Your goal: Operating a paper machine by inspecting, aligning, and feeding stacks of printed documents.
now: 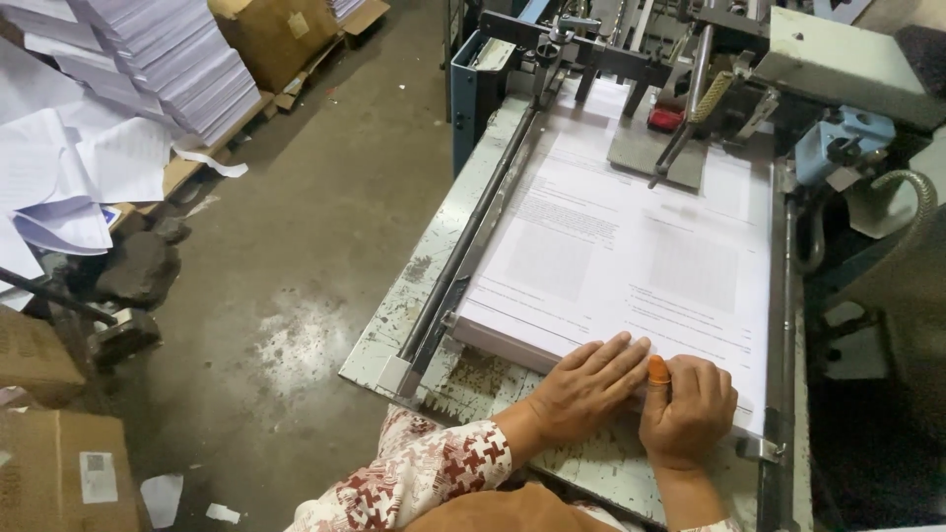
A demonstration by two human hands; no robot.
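A thick stack of large printed white sheets [631, 246] lies on the worn metal feed table [439, 241] of a machine. My left hand [586, 379] lies flat, fingers together, on the stack's near edge. My right hand [690, 404] sits beside it, touching it, with fingers curled against the same edge and an orange rubber cap [658, 369] on one fingertip. Neither hand is closed around anything. A patterned red and white sleeve [424, 473] covers my left forearm.
The machine's feeder head [680, 89], with a red part, rods and a hose, sits over the far end of the stack. To the left is concrete floor [315, 256], with paper stacks on a pallet [168, 59], loose sheets [69, 177] and cardboard boxes [59, 473].
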